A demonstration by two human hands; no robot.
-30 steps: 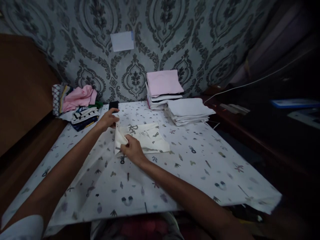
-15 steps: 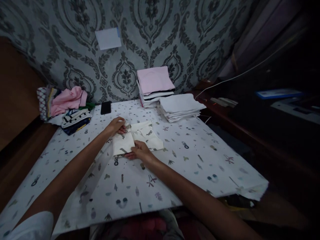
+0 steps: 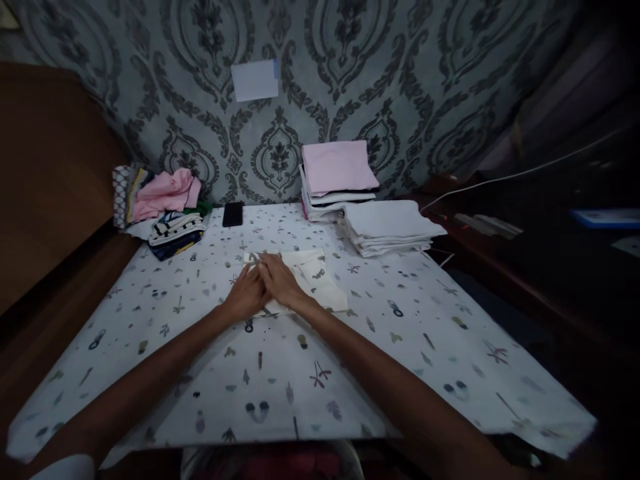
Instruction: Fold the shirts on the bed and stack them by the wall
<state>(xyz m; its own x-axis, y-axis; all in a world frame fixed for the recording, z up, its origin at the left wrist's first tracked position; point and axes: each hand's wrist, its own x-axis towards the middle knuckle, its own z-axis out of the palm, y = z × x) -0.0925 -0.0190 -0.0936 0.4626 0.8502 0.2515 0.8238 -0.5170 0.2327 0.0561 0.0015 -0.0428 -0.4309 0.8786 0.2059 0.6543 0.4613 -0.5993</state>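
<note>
A cream cloth garment with small dark prints point(image 3: 325, 287) lies partly folded on the patterned table cover. On its left part rests my left hand point(image 3: 247, 293), laid flat with the fingers stretched forward. My right hand point(image 3: 281, 280) lies flat right beside it, its fingertips meeting or slightly overlapping those of the left. Both palms press down on the fabric, and neither grips it. The hands hide much of the folded left part.
Behind the garment stand a stack of folded cloths with a pink one on top point(image 3: 340, 167) and a white folded stack point(image 3: 390, 223). At the back left are a pile of clothes point(image 3: 165, 197) and a black phone point(image 3: 233, 215). A patterned wall point(image 3: 280, 147) rises behind.
My hands have let go of the garment's folded edges and come together flat on top of it. The camera view has turned slightly left.
</note>
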